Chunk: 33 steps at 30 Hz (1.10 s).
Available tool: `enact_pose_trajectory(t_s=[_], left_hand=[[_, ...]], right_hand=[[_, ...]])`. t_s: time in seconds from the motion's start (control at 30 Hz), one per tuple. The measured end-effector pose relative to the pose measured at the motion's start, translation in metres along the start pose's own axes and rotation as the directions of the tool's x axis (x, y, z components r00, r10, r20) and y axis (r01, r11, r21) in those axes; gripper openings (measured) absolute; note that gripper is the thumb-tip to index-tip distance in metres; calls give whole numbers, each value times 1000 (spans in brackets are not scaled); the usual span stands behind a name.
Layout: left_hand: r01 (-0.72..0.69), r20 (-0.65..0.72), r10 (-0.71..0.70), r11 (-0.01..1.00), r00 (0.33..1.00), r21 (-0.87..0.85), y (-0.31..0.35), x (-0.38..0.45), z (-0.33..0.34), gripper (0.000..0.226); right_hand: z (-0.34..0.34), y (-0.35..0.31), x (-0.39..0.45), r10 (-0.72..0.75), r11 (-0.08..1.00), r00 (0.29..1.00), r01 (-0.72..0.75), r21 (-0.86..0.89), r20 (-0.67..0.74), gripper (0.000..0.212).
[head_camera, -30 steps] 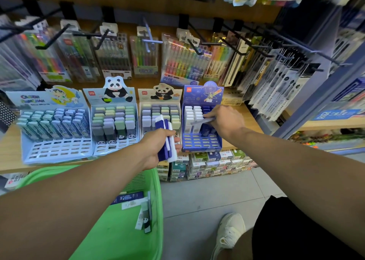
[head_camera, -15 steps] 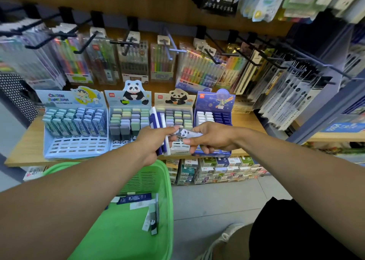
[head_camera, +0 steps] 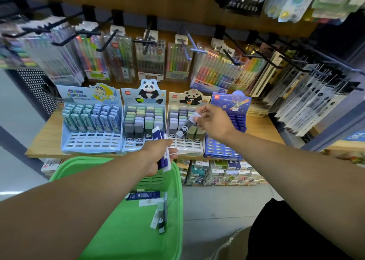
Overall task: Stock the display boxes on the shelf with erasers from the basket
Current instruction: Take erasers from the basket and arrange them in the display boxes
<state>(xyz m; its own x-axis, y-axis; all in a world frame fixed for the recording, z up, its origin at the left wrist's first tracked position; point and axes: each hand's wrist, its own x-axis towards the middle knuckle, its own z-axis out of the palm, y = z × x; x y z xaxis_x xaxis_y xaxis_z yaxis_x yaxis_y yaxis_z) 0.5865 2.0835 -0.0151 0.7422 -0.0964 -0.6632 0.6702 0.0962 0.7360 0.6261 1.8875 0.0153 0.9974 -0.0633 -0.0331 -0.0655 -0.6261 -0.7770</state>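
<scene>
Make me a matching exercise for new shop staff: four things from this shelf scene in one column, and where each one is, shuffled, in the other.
Things:
1. panda eraser
2. blue-and-white erasers
3. green basket
4. dark blue display box

Places:
A. far right of the box row
B. in the left hand
C. below the shelf edge, under the left arm
D. pinched by the right hand

Pairs: 1-D, 2-B, 3-C, 4-A

Green plastic basket (head_camera: 177, 200), matt wooden shelf (head_camera: 45, 141), glossy cardboard display boxes (head_camera: 90, 149)
</scene>
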Motion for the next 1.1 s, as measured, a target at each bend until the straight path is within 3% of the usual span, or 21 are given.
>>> enact_pose_trajectory(t_s=[0.13,0.23,0.4,0.53,0.8,1.1], left_hand=[[-2,-23,1,1000,1000,-17,4,4,-9,11],[-5,-35,3,999,999,-48,7,5,-16,13],[7,-21,-8,996,1000,-84,11,4,-20,21],[4,-30,-7,995,1000,-98,14,4,-16,23],[-25,61,33,991,998,-129,21,-5,-10,10],[-53,82,66,988,994,-146,27,-7,-12,32]], right_hand=[[16,3,1,-161,931,983,182,-318,90,6],[22,5,3,-176,862,977,213,-460,124,7],[22,7,4,-152,854,977,205,-479,148,7],[24,6,4,-169,817,970,236,-526,172,19],[25,-1,9,-173,794,982,187,-578,80,20],[34,0,15,-81,748,984,167,-642,161,28]])
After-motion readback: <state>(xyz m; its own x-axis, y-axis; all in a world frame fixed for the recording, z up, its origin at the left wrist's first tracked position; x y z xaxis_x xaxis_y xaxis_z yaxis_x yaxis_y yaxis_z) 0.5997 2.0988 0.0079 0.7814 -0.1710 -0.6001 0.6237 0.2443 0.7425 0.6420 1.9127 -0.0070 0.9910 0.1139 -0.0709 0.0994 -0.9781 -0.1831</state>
